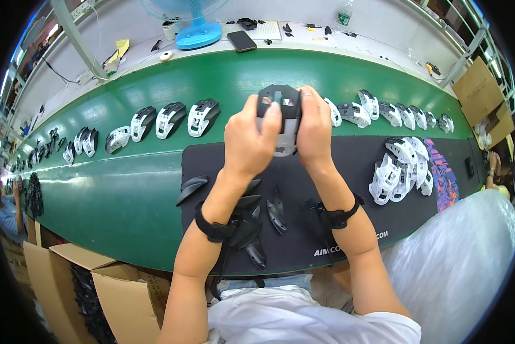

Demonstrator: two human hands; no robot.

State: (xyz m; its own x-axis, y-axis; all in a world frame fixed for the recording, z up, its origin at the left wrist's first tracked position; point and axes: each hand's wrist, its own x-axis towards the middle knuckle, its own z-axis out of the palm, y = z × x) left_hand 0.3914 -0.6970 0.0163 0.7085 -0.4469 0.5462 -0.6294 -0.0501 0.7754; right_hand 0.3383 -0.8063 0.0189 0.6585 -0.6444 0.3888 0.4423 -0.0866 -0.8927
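Over the far edge of the black mat (349,166), I hold up a black and pale grey computer mouse shell (288,126). My left hand (247,140) grips its left side, the thumb lying on top near two openings. Closed along the opposite side is my right hand (315,129); its fingertips are partly hidden behind the shell. Beneath my forearms lie several loose, curved black side pieces (276,215), some partly covered by my left arm. A pile of white mouse shells (401,169) sits on the mat's right part.
Mouse shells (203,117) stand in a row along the green bench (125,189), left and right of my hands. Behind them are a blue fan (198,35), a phone (242,41) and a bottle (344,14). Cardboard boxes (122,298) and plastic wrap (452,264) flank me; other people work at both ends.
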